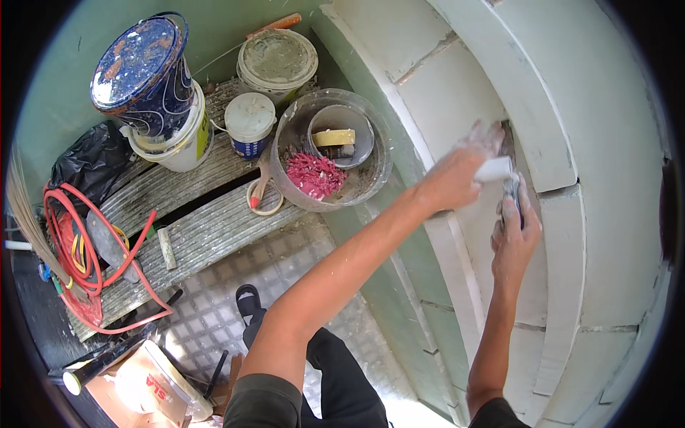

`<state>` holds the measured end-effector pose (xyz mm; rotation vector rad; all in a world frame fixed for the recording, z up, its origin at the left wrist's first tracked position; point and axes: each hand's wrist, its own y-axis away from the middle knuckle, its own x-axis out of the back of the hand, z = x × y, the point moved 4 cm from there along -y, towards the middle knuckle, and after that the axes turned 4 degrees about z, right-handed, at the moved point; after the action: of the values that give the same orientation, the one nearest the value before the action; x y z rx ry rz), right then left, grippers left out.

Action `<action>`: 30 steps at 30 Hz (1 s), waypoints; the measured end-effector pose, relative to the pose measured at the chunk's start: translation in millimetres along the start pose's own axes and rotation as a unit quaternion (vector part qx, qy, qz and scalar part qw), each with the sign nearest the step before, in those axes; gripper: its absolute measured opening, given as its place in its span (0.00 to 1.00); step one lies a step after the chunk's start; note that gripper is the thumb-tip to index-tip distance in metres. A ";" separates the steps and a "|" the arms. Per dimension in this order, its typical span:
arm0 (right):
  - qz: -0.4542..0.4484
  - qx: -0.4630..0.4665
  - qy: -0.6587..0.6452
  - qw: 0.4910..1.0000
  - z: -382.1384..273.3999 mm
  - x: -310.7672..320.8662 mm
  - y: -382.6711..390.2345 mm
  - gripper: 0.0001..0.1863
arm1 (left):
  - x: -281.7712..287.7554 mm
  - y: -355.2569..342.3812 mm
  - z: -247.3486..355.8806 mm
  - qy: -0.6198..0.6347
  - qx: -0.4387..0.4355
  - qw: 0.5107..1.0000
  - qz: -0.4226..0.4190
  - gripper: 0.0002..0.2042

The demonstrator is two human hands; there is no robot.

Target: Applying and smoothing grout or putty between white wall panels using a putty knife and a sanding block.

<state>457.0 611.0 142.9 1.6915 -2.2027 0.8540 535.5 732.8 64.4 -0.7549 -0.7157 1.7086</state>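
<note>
Currently: left hand, blurred, curled round white cylinder; right hand grasping grey piece; tub, left, on desk.

left arm: stretched forward-right | left hand: partly blurred | right hand: fingers curled (both forearms bare)

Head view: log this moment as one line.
left hand: blurred, at white tube | right hand: just below tube | blue bucket: atop white bucket
</note>
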 end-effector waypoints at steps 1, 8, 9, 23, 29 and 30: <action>0.004 0.001 0.004 1.000 -5.5 -2.9 -8.7 0.24 | 1.0 -10.5 -9.9 0.010 0.027 0.999 -0.044 0.24; -0.010 0.023 -0.011 1.000 -5.5 -23.0 -20.4 0.24 | 11.8 -13.3 -15.3 -0.050 -0.034 0.998 -0.023 0.20; -0.004 0.022 0.002 1.000 -8.1 -18.7 -16.8 0.24 | 13.1 -15.4 -18.1 -0.052 -0.035 0.998 -0.023 0.20; -0.028 0.026 -0.041 0.998 -23.8 -61.1 -49.0 0.24 | 39.5 -52.4 -43.6 -0.057 0.020 0.997 -0.049 0.22; -0.024 0.041 -0.023 0.999 -27.0 -60.0 -43.9 0.24 | 32.5 -41.8 -52.4 0.014 0.096 0.992 -0.076 0.20; -0.020 0.034 -0.019 0.999 -24.7 -56.9 -41.2 0.24 | 32.0 -40.5 -44.1 -0.047 0.020 0.998 -0.022 0.19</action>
<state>509.0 664.2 145.9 1.7900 -2.1795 0.9043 586.8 777.3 64.4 -0.6293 -0.7547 1.7234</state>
